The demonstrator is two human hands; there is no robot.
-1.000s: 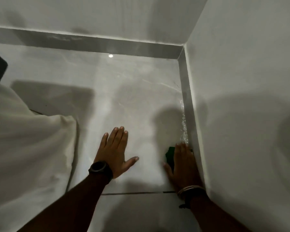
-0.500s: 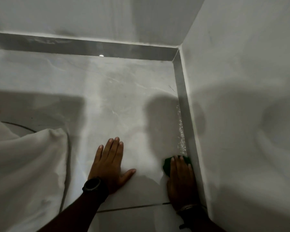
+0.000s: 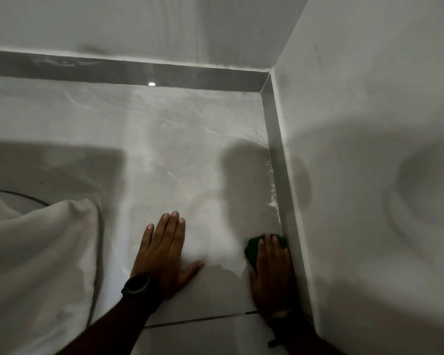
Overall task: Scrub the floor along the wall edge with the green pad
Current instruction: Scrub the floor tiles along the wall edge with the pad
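Note:
A green pad (image 3: 252, 249) lies flat on the pale marble floor (image 3: 180, 155), right against the grey skirting strip (image 3: 280, 175) of the right wall. My right hand (image 3: 272, 272) presses down on the pad with fingers extended, covering most of it. Only its left and front edges show. White foam (image 3: 272, 198) speckles the floor edge ahead of the pad. My left hand (image 3: 164, 252), with a black watch at the wrist, rests flat on the floor to the left, fingers together and thumb spread, holding nothing.
White walls meet in a corner (image 3: 269, 73) at the upper right, with a grey skirting strip (image 3: 128, 70) along the back wall too. A white cloth (image 3: 36, 265) bulges in from the lower left. A dark grout line (image 3: 198, 320) crosses the floor near my wrists.
The view has tilted so the hands sit lower in the frame. My right hand and the pad have slid back a little along the skirting. The left hand stays planted.

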